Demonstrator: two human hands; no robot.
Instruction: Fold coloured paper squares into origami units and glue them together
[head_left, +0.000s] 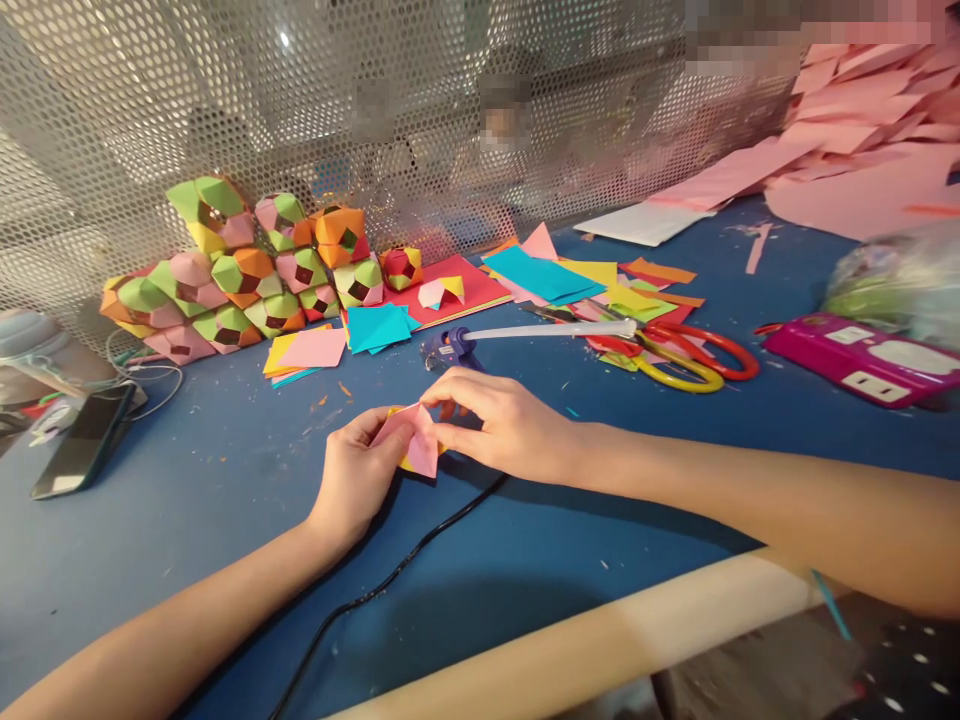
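Between my two hands is a small folded paper piece point(421, 452), pink in front with yellow showing behind. My left hand point(358, 470) is closed on its left side, thumb across the pink face. With thumb and fingers, my right hand point(499, 425) pinches its upper right edge. Just beyond my hands lies a blue glue gun point(455, 347) with a long white glue stick point(551, 330) in its back. Its black cord point(405, 565) runs beneath my hands toward the near edge. Folded paper balls point(244, 275) in green, pink and orange are stacked behind, to the left.
Blue paper squares point(379, 327) and pink ones point(309, 350) lie beyond my hands. Scissors point(686, 360) with red and yellow handles rest among paper scraps. A magenta power strip point(862, 358) is at right, a phone point(84, 440) at left. A perforated metal screen point(420, 120) stands behind.
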